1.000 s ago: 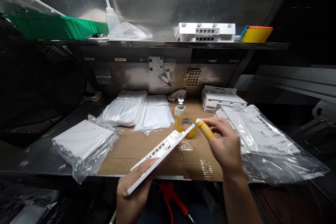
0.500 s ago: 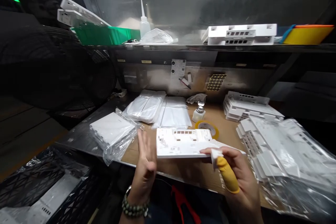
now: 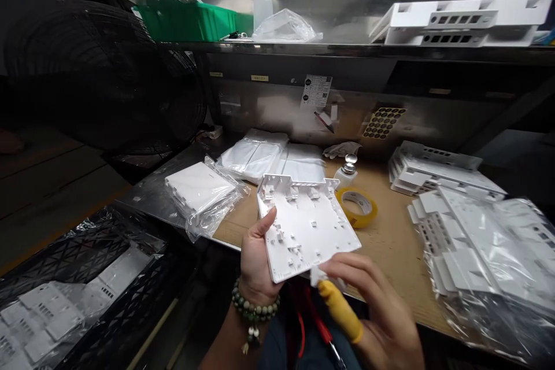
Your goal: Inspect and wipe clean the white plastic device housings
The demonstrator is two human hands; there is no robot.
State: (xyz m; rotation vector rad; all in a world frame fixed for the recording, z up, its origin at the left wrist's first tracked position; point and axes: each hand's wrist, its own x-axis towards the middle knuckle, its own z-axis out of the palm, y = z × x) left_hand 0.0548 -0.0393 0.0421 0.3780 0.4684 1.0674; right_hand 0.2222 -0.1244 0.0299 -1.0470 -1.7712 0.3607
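My left hand (image 3: 255, 260), with a bead bracelet on the wrist, grips the left edge of a white plastic panel (image 3: 306, 225). The panel is held above the near edge of the bench, its ribbed inner face turned up toward me. My right hand (image 3: 368, 306) sits just below the panel's near right corner. It wears a yellow finger cot on the index finger and pinches a small white piece (image 3: 318, 274) against that corner.
A yellow tape roll (image 3: 358, 208) and a small bottle (image 3: 347, 170) stand on the cardboard-covered bench (image 3: 390, 243). Bagged white panels (image 3: 203, 191) lie left, more bagged parts (image 3: 485, 248) right. A black crate (image 3: 82, 295) of parts sits lower left; a shelf (image 3: 347, 49) runs above.
The panel went from edge-on to flat with its inner face up. My left hand, open half a second ago, has closed on its left edge. The view swung left and down.
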